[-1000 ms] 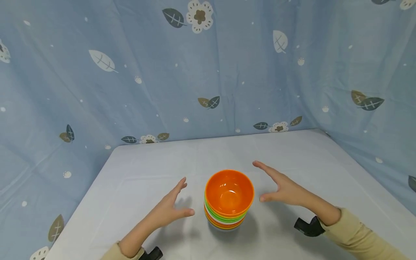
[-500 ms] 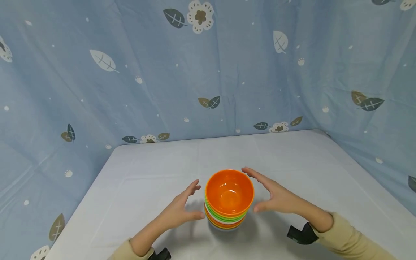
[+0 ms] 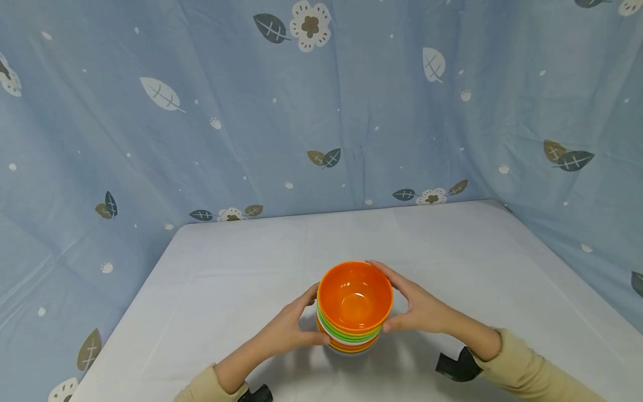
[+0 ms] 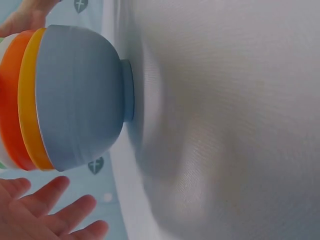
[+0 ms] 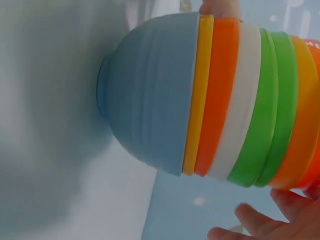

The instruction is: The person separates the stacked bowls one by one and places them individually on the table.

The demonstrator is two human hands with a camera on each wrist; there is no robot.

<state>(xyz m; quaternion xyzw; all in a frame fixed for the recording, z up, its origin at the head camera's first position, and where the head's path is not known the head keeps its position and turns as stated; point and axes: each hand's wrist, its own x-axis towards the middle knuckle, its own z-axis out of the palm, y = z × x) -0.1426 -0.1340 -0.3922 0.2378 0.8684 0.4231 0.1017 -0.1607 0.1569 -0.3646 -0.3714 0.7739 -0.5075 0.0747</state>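
A nested stack of several bowls stands upright on the white-covered table. Its top bowl (image 3: 355, 296) is orange and shows no contents. Under it, in the right wrist view, come a yellow-orange bowl (image 5: 302, 115), green bowls (image 5: 280, 110), a white bowl (image 5: 235, 100), another orange bowl (image 5: 216, 95), a yellow bowl (image 5: 197, 95) and a grey-blue bottom bowl (image 5: 150, 95). My left hand (image 3: 288, 329) is at the left side, its thumb in front of the stack, its fingers spread. Opposite, my right hand (image 3: 419, 307) has its fingertips by the far right rim. Firm contact is unclear.
White cloth covers the table (image 3: 241, 251) on all sides of the stack. Behind it hangs a blue curtain (image 3: 226, 167) printed with leaves and flowers. Dark wrist mounts (image 3: 458, 365) sit at beige sleeves (image 3: 532, 363).
Both hands have moved inward from either side, from well apart to right up against the stack. The bowls have stayed in place.
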